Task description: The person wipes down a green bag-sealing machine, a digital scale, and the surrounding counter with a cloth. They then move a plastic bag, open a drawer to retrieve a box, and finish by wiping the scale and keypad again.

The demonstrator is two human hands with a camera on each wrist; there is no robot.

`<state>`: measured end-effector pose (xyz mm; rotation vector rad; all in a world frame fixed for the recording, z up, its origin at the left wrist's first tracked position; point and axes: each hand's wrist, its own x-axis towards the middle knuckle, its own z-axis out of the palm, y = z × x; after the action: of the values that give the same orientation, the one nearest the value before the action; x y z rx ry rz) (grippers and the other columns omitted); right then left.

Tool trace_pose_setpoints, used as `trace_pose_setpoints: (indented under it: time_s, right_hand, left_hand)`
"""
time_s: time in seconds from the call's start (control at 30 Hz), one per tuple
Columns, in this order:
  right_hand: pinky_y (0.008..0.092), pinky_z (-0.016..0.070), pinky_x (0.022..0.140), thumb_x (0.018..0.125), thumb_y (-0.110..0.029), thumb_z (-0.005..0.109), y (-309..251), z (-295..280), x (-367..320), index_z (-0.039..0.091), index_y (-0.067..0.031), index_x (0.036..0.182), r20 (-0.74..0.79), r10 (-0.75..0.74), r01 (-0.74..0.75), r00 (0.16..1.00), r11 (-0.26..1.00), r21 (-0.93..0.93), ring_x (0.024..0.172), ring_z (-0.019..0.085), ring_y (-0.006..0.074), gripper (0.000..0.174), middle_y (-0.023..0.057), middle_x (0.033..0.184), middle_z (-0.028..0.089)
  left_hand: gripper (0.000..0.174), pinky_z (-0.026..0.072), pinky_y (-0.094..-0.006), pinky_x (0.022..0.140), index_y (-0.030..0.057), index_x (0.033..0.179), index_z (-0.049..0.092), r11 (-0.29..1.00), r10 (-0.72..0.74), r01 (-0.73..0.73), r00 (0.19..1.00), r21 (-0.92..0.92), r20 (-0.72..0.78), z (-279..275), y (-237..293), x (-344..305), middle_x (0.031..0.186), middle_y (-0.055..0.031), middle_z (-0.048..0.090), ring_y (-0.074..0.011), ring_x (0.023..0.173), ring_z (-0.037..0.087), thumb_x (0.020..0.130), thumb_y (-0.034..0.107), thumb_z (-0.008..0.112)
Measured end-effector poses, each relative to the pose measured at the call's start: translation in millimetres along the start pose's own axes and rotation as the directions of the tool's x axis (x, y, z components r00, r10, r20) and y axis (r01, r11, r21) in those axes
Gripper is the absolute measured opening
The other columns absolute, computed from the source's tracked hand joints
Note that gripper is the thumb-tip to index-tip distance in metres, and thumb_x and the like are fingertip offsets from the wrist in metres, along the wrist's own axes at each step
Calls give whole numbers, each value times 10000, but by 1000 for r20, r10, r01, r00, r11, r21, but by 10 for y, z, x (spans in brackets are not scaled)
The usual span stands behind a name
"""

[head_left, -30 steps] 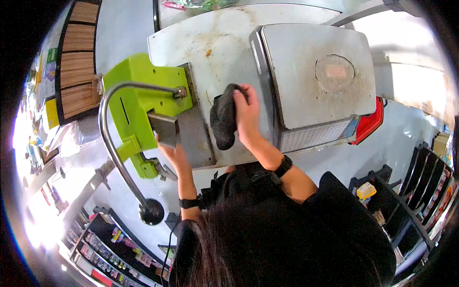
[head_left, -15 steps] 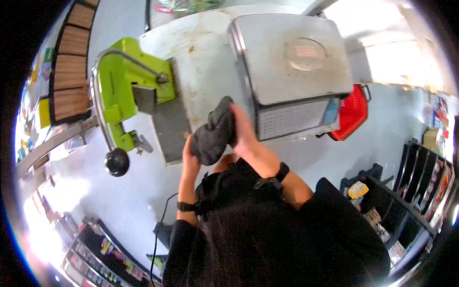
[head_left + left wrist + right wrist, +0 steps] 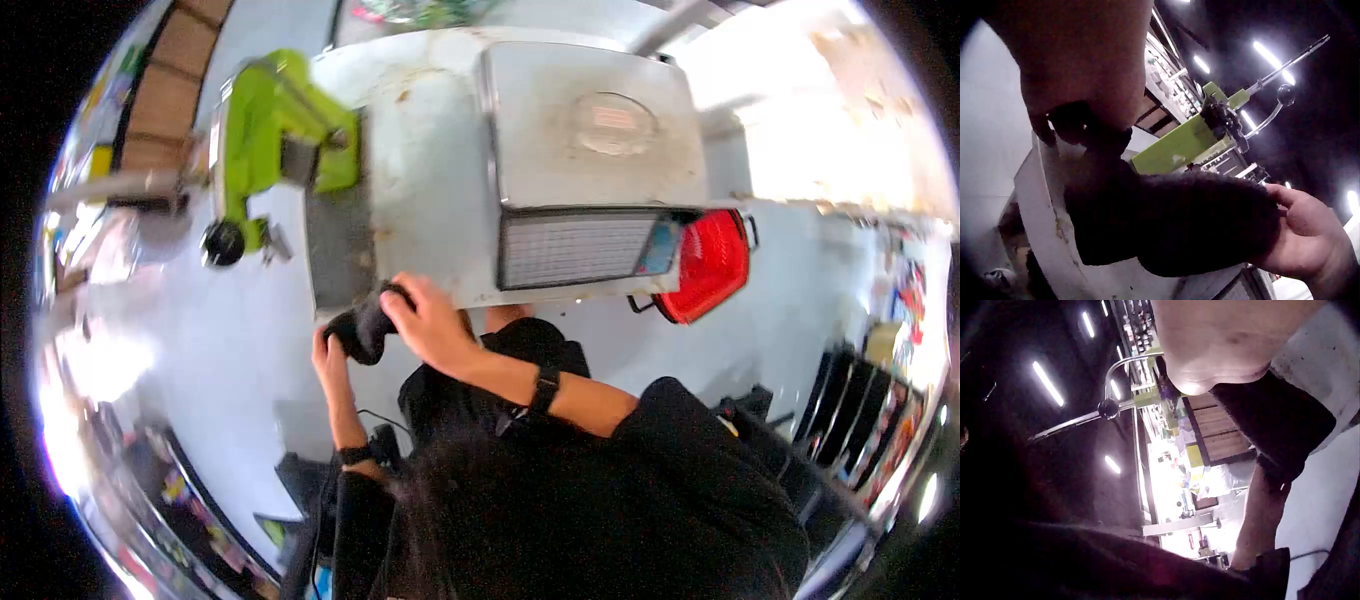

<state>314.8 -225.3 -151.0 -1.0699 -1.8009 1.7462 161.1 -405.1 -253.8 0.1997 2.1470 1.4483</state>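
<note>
A soft dark grey cloth bundle (image 3: 366, 328) is held between my two hands at the front left corner of the table; its exact kind does not show. My right hand (image 3: 437, 325) grips its upper end from the right, thumb and fingers bent over it. At the lower left end, my left hand (image 3: 330, 362) pinches it with the fingertips. Seen from the left wrist, the dark bundle (image 3: 1179, 225) stretches across to the right hand (image 3: 1310, 234). The lime green machine (image 3: 265, 130), with its metal base plate (image 3: 338, 235), stands just beyond the hands.
To the right on the white table (image 3: 425, 180) sits a large scale (image 3: 560, 105) with a keypad on its front. A red basket (image 3: 715, 265) is beside it. The machine's black lever knob (image 3: 223, 243) juts out at left. Shelves (image 3: 860, 380) line the right side.
The left hand has left the machine's metal block and taken hold of the bundle, which the right hand alone held before. Both hands have brought it to the front left table corner.
</note>
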Motion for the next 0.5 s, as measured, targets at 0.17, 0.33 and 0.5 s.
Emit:
trace_pose_setpoints:
  time_s: [0.17,0.33,0.5]
  right_hand:
    - [362,436,723,893,-265,539,204,-150,-18,582,19,952,-72,143,-145,987,989,-25,794,580,280,293,174,826,594]
    - [285,432,695,902,-236,548,287,-108,-101,571,14,958,210,227,-274,951,933,234,762,549,148,257,86,810,594]
    - [235,451,726,901,-189,590,-35,-79,-253,591,-45,970,732,234,-452,640,885,113,807,552,65,159,-8,859,601]
  left_hand:
    - [73,452,-307,812,22,946,480,931,-171,72,953,-359,-252,167,324,-540,941,-51,515,-161,888,519,892,66,456]
    - [290,392,-348,972,40,993,506,913,2,-193,884,-360,-468,-85,-143,-826,1072,-102,525,-215,1077,496,733,-80,458]
    - [608,321,-351,1029,27,1226,516,954,116,-42,964,296,-239,-359,-59,-1038,1275,-107,481,-265,1232,434,630,-59,429]
